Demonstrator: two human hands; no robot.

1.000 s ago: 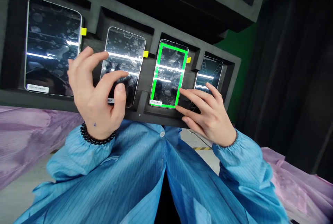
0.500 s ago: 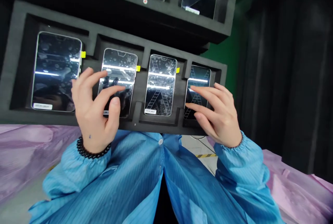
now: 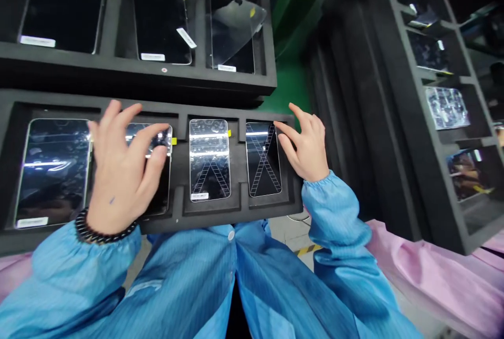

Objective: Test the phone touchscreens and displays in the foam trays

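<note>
A dark foam tray (image 3: 177,215) lies in front of me with a row of glossy phone screens in its slots. My left hand (image 3: 118,171), a black bead bracelet at its wrist, hovers with fingers spread over the second phone (image 3: 161,171) from the left and holds nothing. My right hand (image 3: 305,142) rests at the tray's right edge, fingers loosely curled and apart, beside the rightmost phone (image 3: 263,158). Between them lies a third phone (image 3: 208,158) with a yellow tab. A larger phone (image 3: 53,171) fills the leftmost slot.
A second foam tray (image 3: 157,74) sits stacked behind with more phones and a lifted clear film (image 3: 236,21). Another dark foam tray (image 3: 441,118) with phones stands tilted at the right. Pink cloth (image 3: 433,281) covers the surface; my blue sleeves fill the foreground.
The view has tilted up and right, revealing the upper tray and the right-hand tray. My right hand slid from the third phone's edge past the rightmost phone to the tray's right side.
</note>
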